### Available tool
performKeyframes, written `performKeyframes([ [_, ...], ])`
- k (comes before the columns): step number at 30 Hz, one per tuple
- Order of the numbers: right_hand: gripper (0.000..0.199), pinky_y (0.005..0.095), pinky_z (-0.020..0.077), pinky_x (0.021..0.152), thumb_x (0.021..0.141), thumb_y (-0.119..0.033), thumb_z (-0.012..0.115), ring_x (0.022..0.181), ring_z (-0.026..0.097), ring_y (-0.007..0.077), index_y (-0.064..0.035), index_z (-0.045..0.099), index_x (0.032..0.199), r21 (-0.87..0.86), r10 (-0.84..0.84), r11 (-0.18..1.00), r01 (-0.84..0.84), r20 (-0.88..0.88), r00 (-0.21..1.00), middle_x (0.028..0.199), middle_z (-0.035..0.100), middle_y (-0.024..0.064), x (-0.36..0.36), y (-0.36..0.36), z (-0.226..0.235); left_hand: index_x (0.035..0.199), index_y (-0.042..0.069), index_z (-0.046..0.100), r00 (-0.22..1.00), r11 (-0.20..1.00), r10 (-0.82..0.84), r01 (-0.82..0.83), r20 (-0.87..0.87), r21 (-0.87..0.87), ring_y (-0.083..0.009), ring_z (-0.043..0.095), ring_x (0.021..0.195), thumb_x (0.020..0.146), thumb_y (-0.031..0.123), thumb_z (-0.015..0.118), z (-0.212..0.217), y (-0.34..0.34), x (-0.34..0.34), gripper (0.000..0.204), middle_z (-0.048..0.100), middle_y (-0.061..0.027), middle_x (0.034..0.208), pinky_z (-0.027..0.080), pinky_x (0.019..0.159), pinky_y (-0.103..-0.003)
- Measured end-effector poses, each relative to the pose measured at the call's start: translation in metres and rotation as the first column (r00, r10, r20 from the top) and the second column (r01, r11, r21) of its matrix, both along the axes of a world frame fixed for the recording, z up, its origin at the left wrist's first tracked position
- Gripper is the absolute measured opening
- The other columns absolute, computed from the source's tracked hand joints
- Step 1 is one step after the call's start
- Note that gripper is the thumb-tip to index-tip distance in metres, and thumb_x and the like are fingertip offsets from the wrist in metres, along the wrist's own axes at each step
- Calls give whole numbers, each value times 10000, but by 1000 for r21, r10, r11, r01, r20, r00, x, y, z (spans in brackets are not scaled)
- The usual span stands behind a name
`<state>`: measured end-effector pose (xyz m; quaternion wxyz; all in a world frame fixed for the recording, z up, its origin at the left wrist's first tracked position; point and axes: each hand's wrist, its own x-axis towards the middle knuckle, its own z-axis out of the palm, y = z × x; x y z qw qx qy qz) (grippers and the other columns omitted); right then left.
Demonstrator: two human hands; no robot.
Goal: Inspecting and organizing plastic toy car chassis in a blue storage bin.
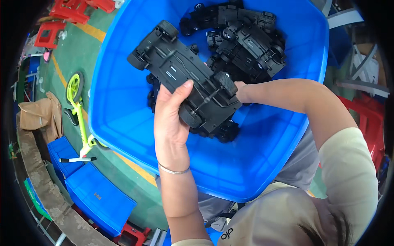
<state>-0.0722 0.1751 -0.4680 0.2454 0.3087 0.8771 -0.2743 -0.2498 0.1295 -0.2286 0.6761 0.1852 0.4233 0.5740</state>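
My left hand [174,104] grips a black toy car chassis [176,67], its thumb lying across the underside, which faces me. The chassis is tilted over the blue tub [123,102], with black wheels at its corners. Behind its right end is my right hand [241,92]; only the back of it near the wrist shows. Its fingers are hidden, so I cannot see whether they touch the chassis. Several more black chassis [254,43] lie piled in the far part of the tub. Others are partly covered beneath the held one, including one with its wheels near the middle [225,131].
On the green floor to the left lies a lime-yellow scooter [80,119]. Blue boxes [98,197] stand at the lower left, near a brown paper bag [41,117]. Red plastic stools [49,35] are at the far left, and red plastic [365,127] shows at the right.
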Motion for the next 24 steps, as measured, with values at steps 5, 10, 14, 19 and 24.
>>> performKeyframes([
  [5,187,313,461,625,637,-79,530,784,560,225,-64,602,809,114,158,972,-205,328,931,831,582,85,-23,8,80,1077,-20,375,994,994,108,-107,25,-34,-228,473,944,711,22,486,-6,-3,-16,385,467,-156,1042,374,829,-315],
  [10,187,355,450,636,650,-109,471,756,549,288,-58,565,805,-87,87,994,-68,235,968,760,568,151,-11,25,39,1056,-25,396,985,984,152,-143,82,-107,-224,486,919,717,11,478,-12,0,-20,351,471,-153,1033,398,800,-313],
  [14,206,353,457,602,639,-45,473,714,562,257,-73,571,819,-90,232,972,-218,201,952,759,573,119,-11,36,40,1034,-27,413,979,981,169,-156,115,-115,-222,499,893,718,13,479,-13,0,-21,325,486,-145,1005,413,776,-316],
  [19,282,268,467,500,618,65,382,660,545,210,-64,580,772,-546,41,831,103,245,969,934,489,123,-34,50,87,929,-21,466,951,940,289,-259,115,-222,-217,540,772,715,32,498,-18,-2,-26,223,538,-126,870,448,700,-320],
  [24,172,274,448,564,673,-14,427,737,482,159,-76,545,782,-783,-205,601,161,44,978,856,481,52,-58,51,107,853,-17,489,937,915,327,-282,122,-287,-217,551,715,710,52,513,-23,-2,-33,160,555,-119,796,454,650,-328],
])
